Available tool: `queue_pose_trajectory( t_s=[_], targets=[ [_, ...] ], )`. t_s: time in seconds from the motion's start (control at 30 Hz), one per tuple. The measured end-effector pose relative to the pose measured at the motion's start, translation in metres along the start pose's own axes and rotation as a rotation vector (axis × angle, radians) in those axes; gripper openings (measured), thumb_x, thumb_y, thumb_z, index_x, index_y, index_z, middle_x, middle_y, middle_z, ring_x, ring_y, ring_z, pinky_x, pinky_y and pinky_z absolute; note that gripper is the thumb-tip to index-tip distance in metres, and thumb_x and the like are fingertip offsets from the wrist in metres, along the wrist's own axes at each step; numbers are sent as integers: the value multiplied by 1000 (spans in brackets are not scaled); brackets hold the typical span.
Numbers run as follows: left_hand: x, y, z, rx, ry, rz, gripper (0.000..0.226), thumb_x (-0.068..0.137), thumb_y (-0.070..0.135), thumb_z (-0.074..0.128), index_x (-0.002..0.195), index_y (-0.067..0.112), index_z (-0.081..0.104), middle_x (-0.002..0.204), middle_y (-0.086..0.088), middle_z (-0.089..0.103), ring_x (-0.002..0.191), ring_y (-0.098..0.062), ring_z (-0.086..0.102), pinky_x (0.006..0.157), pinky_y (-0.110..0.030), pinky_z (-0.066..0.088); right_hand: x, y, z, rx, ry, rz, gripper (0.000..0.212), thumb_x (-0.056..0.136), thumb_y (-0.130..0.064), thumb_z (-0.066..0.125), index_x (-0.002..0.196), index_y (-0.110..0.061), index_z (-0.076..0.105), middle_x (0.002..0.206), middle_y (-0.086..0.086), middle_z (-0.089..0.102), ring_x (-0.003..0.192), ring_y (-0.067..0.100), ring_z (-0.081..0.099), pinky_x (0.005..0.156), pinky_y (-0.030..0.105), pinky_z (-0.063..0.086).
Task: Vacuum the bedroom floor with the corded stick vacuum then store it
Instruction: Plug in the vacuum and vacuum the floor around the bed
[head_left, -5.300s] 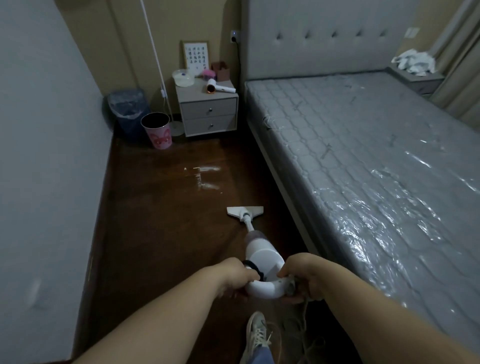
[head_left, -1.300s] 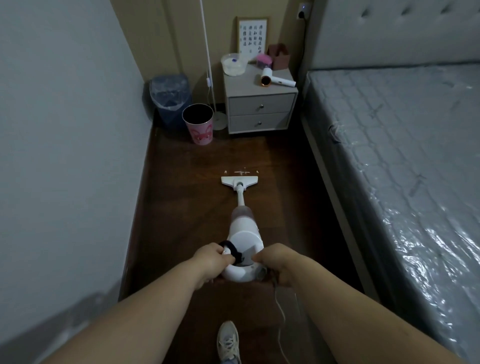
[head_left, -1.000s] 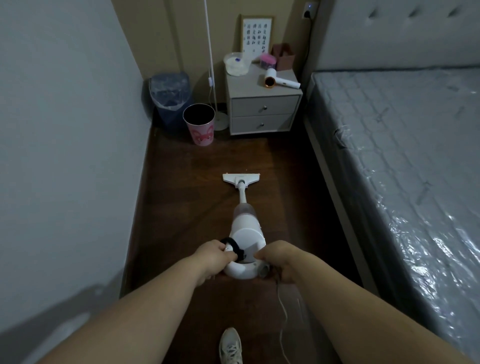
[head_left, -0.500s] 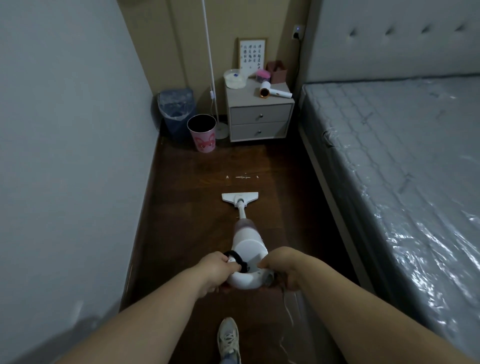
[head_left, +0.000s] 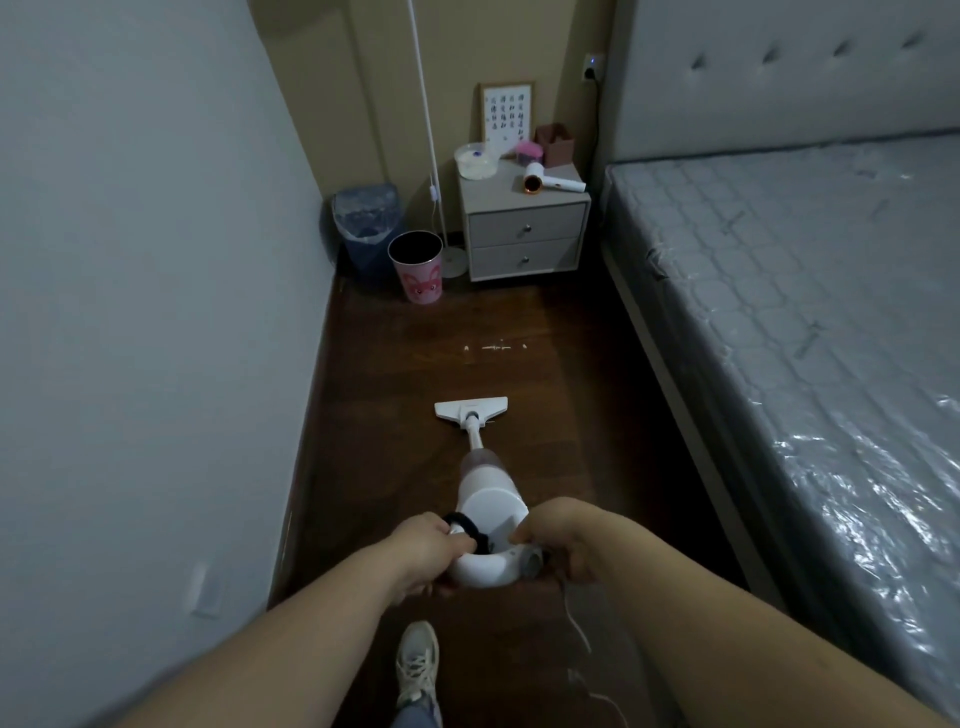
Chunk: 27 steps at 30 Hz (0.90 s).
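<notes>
The corded stick vacuum (head_left: 485, 499) sits low centre, my left hand (head_left: 427, 545) and right hand (head_left: 558, 535) both closed around its handle. I fear its cord (head_left: 579, 631), trailing by my shoe (head_left: 417, 662), could snag underfoot; the white crumbs (head_left: 493, 347) ahead might be missed.

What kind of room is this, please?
Most likely a bedroom: a bed with a padded headboard, a two-drawer nightstand beside it, and a hair dryer lying on top.

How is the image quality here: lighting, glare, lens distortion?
Head view: dim, bluish light, dark floor low in contrast; glare on the mattress's plastic wrap; wide-angle bending curves the bed edge and left wall; both hands and the vacuum stay reasonably sharp.
</notes>
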<state>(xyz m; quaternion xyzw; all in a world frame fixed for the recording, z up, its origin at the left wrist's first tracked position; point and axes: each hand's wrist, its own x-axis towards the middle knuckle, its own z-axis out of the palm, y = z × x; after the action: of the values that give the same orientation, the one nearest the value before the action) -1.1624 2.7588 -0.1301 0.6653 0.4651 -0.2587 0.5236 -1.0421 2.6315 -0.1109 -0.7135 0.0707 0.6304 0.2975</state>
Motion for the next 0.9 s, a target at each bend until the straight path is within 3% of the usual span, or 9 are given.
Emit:
queue_pose_trajectory(
  t_s=[0.1, 0.17, 0.27, 0.33, 0.43, 0.53, 0.63, 0.8, 0.9],
  targets=[
    [10, -1, -19, -13, -11, 11, 30, 88, 34, 60, 113, 19, 55, 97, -11, 66, 58, -16, 66, 54, -28, 48, 6, -17, 9, 1, 14, 1, 24, 97, -10, 49, 119, -2, 46, 88, 17, 56, 67, 25, 60, 38, 26, 52],
    [20, 0, -34, -35, -24, 18, 31, 88, 33, 60, 115, 19, 55, 100, -11, 65, 71, -20, 69, 67, -35, 56, 15, -33, 15, 8, 21, 17, 21, 96, -10, 50, 115, -3, 43, 90, 17, 56, 68, 25, 61, 40, 26, 53],
    [41, 4, -66, -36, -39, 36, 30, 89, 33, 60, 116, 20, 55, 102, -10, 64, 84, -24, 69, 85, -42, 56, 30, -62, 29, 39, 49, 36, 24, 95, -9, 51, 117, -3, 43, 92, 18, 56, 67, 25, 62, 42, 27, 53],
    [58, 7, -95, -22, -34, 43, 29, 90, 33, 59, 116, 21, 55, 103, -7, 64, 87, -22, 68, 84, -42, 56, 43, -86, 43, 68, 53, 34, 25, 95, -8, 52, 117, -2, 43, 92, 18, 56, 67, 26, 63, 44, 28, 54],
    [80, 12, -137, -6, 7, 77, 34, 90, 33, 58, 122, 21, 56, 107, -4, 62, 95, -22, 63, 83, -39, 56, 57, -124, 62, 116, 31, 26, 9, 94, -8, 53, 98, -4, 45, 93, 18, 55, 69, 26, 63, 44, 29, 54],
    [105, 21, -180, -19, 73, 111, 37, 91, 31, 58, 127, 19, 57, 111, -5, 63, 99, -23, 60, 90, -40, 52, 72, -168, 82, 199, 25, 6, 13, 94, -9, 53, 86, -7, 43, 93, 17, 52, 72, 27, 62, 49, 35, 58],
    [128, 32, -215, -22, 110, 131, 41, 92, 30, 58, 131, 18, 56, 118, -8, 62, 104, -26, 60, 88, -37, 49, 85, -205, 98, 249, 34, -16, 9, 94, -8, 53, 95, -4, 45, 92, 18, 54, 73, 28, 62, 68, 42, 59],
    [157, 48, -255, -44, 120, 157, 45, 93, 27, 58, 135, 15, 53, 126, -11, 60, 111, -26, 58, 96, -38, 48, 104, -250, 111, 253, 80, -74, 27, 95, -7, 52, 120, 2, 46, 89, 18, 55, 76, 29, 62, 74, 40, 58],
    [168, 55, -270, -49, 128, 174, 44, 93, 25, 58, 135, 12, 53, 127, -12, 60, 112, -27, 57, 100, -39, 46, 111, -267, 119, 272, 95, -77, 32, 95, -8, 52, 125, 2, 48, 87, 16, 57, 70, 25, 59, 58, 34, 56]
  ],
)
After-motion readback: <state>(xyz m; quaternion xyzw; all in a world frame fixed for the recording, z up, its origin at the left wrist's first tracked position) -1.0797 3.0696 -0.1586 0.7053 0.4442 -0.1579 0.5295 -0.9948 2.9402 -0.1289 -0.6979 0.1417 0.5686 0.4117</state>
